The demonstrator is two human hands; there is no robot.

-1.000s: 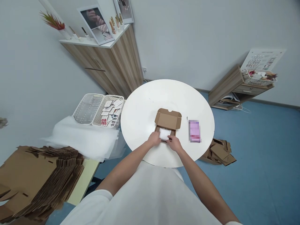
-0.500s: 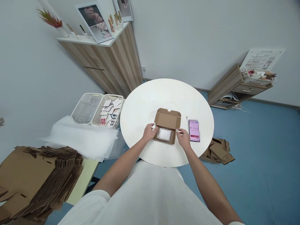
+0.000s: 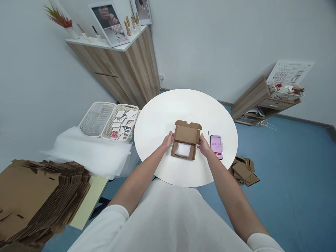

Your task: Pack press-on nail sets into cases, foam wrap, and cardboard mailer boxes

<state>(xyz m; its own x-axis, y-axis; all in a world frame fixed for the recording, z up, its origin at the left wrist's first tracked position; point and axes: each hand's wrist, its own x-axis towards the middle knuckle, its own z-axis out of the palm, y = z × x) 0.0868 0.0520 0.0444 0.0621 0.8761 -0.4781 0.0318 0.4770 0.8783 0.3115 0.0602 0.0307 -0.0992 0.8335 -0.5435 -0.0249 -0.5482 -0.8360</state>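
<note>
A small brown cardboard box stands on the round white table, its lid raised on the far side. Inside lies a white wrapped packet. At the lid's left edge my left hand has its fingers closed on the side of the box. My right hand holds the opposite side, thumb up along the lid's right edge. The undersides of both hands' fingers are partly hidden. Just right of my right hand lies a phone with a pink screen.
Left of the table are a white basket of small cards, a stack of white foam sheets and a pile of flat cardboard. More cardboard boxes sit low at the right. A wooden cabinet stands behind.
Both hands have moved up from the box's tray to the sides of its raised lid. The packet stays inside. The view has shifted slightly.
</note>
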